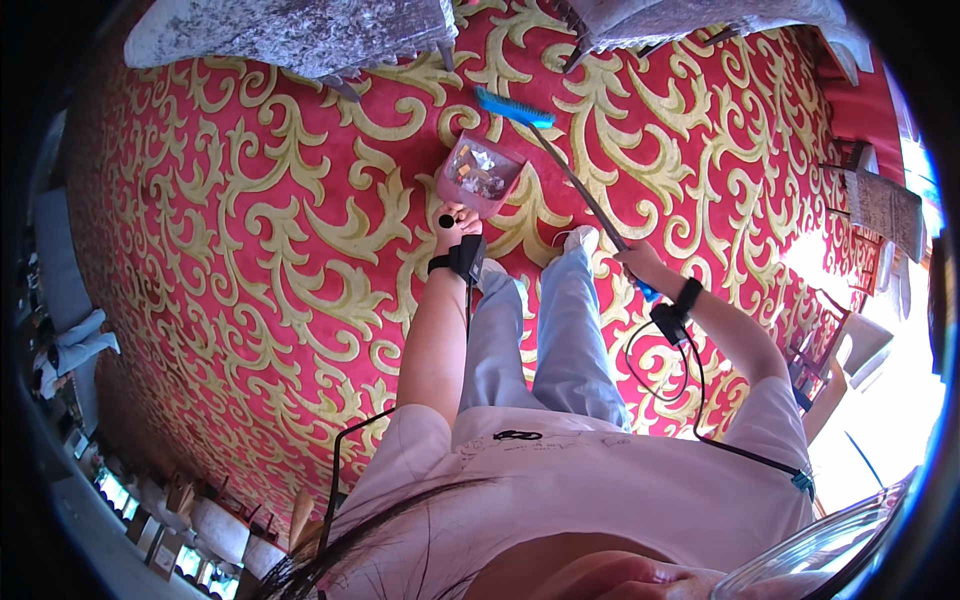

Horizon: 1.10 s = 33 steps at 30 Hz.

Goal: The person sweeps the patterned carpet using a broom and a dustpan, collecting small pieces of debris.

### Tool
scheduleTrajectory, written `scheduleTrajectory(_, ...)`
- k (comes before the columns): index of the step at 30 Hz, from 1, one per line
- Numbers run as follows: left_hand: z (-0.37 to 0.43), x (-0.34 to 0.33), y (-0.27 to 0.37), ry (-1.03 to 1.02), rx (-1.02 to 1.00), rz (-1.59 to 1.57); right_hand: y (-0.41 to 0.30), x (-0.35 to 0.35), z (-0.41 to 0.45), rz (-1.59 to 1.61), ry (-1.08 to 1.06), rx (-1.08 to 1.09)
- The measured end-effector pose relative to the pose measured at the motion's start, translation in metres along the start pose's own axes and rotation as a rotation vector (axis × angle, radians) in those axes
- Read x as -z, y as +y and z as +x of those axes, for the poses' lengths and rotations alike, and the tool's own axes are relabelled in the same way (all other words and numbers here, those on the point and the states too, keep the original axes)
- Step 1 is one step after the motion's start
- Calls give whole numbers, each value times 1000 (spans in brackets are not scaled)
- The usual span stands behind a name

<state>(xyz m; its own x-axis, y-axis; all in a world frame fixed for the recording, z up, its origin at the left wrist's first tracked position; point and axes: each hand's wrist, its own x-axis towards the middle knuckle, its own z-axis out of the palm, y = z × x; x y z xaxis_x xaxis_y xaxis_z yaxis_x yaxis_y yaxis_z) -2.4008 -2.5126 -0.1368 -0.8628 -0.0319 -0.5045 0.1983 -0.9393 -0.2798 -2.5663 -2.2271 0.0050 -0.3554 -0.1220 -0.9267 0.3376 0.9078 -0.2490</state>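
My left hand (459,225) is closed around the upright handle of a reddish dustpan (454,187); the handle's dark round end shows above my fingers. Inside the pan lies a heap of litter (480,171), with whitish crumpled scraps and small orange-yellow pieces. My right hand (642,267) grips the long dark stick of a broom (574,180) near its blue end. The broom's blue bristled head (514,109) is over the carpet, beyond the dustpan and slightly to its right. Pan and broom head are apart.
Red carpet (337,195) with yellow scrolls covers the floor. Grey upholstered seats (300,37) stand ahead, with chairs (885,210) along the right. Black cables (701,390) run from the wrist devices. Another person (75,345) is at the far left.
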Motion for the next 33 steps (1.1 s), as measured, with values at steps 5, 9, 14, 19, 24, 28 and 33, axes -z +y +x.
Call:
scheduleTrajectory(5, -2, 1, 6, 34, -10, 10, -4, -15, -18, 51, 72, 22)
scheduleTrajectory(9, 0, 2, 5, 92, -3, 49, -19, -24, 20, -40, 158, 40)
scheduleTrajectory(14, 10, -3, 3, 54, 41, 41, -17, -33, 76, -734, 66, 518)
scheduleTrajectory(19, 4, 6, 16, 95, 72, 57, 1, -68, 10, -494, -171, 247)
scheduleTrajectory(24, 4, 10, 12, -88, 59, 26, 28, -37, -55, -165, -188, -34)
scheduleTrajectory(28, 4, -7, 1, 68, -10, 42, 40, -12, -103, -179, -114, -7)
scheduleTrajectory(33, -1, 3, 9, 52, -8, 83, 26, -11, -113, -131, -52, -18)
